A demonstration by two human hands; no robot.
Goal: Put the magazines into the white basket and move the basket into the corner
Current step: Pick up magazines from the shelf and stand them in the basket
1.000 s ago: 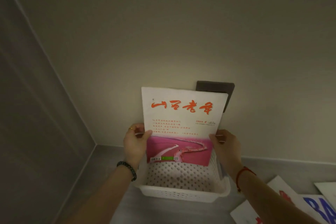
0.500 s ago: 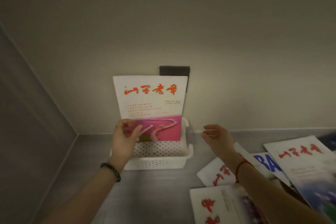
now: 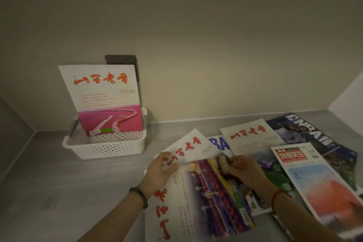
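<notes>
Head cam: biggest risk imo is the loose pile right of the white basket (image 3: 106,148) sliding or fanning out when one mag gets pulled, since they overlap. The mag already in the basket (image 3: 104,100) leans on the wall and could flop. Left hand (image 3: 159,173) is pinching the red-title magazine (image 3: 188,149) by its corner. Right hand (image 3: 245,171) is curled at its other edge, grip unclear.

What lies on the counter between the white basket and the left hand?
In the head view, nothing: only bare grey counter lies between the white basket and the left hand, which grips a magazine off to the right.
</notes>
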